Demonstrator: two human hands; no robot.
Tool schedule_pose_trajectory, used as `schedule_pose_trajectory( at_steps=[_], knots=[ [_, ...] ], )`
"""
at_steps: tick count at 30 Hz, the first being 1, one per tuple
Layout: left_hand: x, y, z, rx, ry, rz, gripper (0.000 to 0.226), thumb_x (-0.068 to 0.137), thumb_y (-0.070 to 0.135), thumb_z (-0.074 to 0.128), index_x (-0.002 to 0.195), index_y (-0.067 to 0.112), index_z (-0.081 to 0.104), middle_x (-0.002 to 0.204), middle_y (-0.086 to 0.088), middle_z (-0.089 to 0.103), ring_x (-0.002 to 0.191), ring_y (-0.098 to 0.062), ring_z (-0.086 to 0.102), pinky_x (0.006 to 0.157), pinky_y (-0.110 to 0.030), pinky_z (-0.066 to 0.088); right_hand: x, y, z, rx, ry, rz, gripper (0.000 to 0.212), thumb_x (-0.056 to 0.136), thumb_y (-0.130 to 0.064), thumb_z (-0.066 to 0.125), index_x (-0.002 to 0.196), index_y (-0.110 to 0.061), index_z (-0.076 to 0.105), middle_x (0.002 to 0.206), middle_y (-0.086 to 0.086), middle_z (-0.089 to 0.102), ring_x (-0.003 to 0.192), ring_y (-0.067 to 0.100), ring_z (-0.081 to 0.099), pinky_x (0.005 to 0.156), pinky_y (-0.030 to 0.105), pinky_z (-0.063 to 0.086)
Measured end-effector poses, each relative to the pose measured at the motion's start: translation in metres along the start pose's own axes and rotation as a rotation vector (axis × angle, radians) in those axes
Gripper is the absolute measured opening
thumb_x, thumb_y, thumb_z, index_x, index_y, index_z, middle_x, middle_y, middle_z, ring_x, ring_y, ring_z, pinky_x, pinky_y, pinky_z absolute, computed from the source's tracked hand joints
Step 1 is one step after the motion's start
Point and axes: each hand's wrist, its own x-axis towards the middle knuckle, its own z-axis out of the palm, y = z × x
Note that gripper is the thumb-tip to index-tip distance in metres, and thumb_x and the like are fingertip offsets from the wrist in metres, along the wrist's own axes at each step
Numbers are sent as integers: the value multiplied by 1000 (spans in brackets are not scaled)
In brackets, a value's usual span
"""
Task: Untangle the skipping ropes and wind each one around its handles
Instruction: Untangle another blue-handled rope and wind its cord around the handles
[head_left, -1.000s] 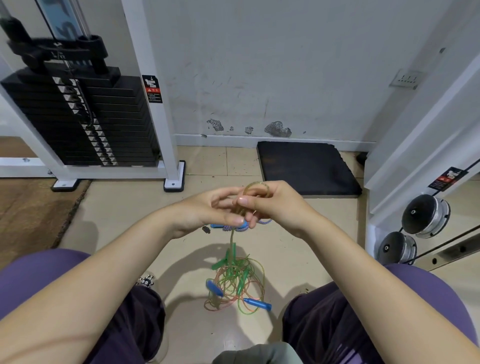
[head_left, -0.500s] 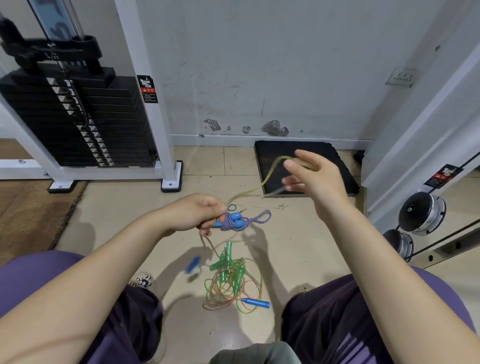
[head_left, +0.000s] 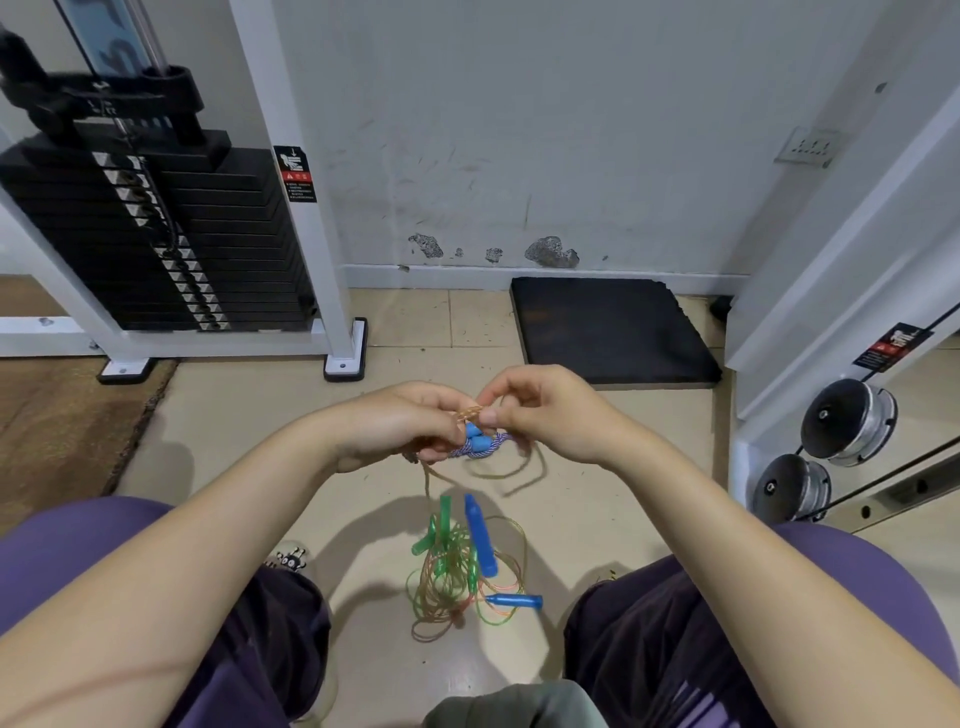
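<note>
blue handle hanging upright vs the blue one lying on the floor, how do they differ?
1. The upright blue handle stands nearly vertical, tip up; the floor handle lies flat, tip pointing left.
2. The upright one looks larger in this view; the floor one looks smaller.
3. The upright one sits over the middle of the tangle; the floor one lies at its lower right edge.

Shared: same blue, tapered shape, neither held by a hand.
</note>
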Motion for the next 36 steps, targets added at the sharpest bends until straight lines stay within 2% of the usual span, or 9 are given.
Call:
schedule_pose_trajectory(
  at_steps=[5, 9, 13, 17, 20, 23, 27, 33, 36],
  knots=[
    [2, -12, -3, 130, 91, -21, 21, 75, 26, 72, 90, 14, 64, 71, -5, 67, 76, -19, 69, 84, -44, 43, -1, -11, -5, -25, 189, -65, 18, 94, -15, 63, 77, -20, 65, 54, -12, 55, 51, 4, 49, 54, 19, 43],
    [6, -19, 3, 369, 86, -144, 20, 99, 20, 56, 87, 10, 69, 82, 2, 70, 66, 3, 60, 73, -13, 44, 2, -16, -13, 332, 415, -167, 20, 96, -9, 58, 78, -14, 66, 63, 4, 55, 55, 16, 52, 63, 28, 47],
    [6, -20, 5, 239, 115, -198, 38, 105, 32, 41, 81, 13, 64, 96, -15, 74, 87, -19, 66, 76, -26, 50, 3, -11, -22, 244, 540, -122, 13, 92, -12, 65, 82, -15, 72, 74, 0, 68, 68, 6, 61, 70, 21, 49],
    [0, 2, 9, -150, 148, -91, 40, 104, 34, 40, 86, 4, 59, 85, -25, 72, 73, -33, 71, 67, -33, 60, 8, 1, -15, 114, 487, 29, 23, 86, -17, 74, 108, -14, 72, 104, 2, 72, 97, 14, 66, 91, 30, 51],
    [-2, 12, 11, -317, 254, -33, 39, 103, 34, 41, 90, 2, 57, 85, -24, 72, 68, -32, 73, 59, -31, 60, 6, -3, -6, 137, 413, 23, 12, 87, -11, 71, 97, -16, 68, 88, 0, 65, 78, 13, 60, 74, 30, 51],
    [-2, 17, 8, -504, 353, 33, 37, 105, 33, 37, 92, 3, 55, 78, -17, 73, 61, -25, 72, 53, -27, 57, 0, -6, -1, 213, 101, 53, 6, 91, -16, 67, 88, -13, 71, 78, 7, 67, 66, 15, 60, 58, 27, 47],
    [-2, 19, 0, -568, 416, 121, 36, 105, 34, 36, 100, 6, 58, 80, -12, 74, 65, -24, 72, 56, -27, 58, -4, -1, 1, 92, -232, 77, 5, 89, -18, 72, 92, -17, 75, 79, -3, 71, 75, 12, 62, 67, 26, 52],
    [3, 10, 0, -529, 416, 117, 36, 102, 32, 43, 104, 2, 63, 89, -13, 75, 67, -18, 71, 46, -18, 43, -3, -6, 5, 246, -168, 37, 5, 92, -5, 64, 88, -4, 67, 71, 6, 67, 64, 18, 62, 64, 29, 53],
    [3, 6, 0, -456, 352, 90, 59, 83, 52, 67, 110, -1, 65, 92, -14, 72, 63, -15, 64, 45, -17, 38, -3, -15, 2, 429, -76, -13, 9, 97, -5, 56, 88, -4, 58, 71, 10, 65, 62, 24, 62, 61, 31, 54]
  ],
)
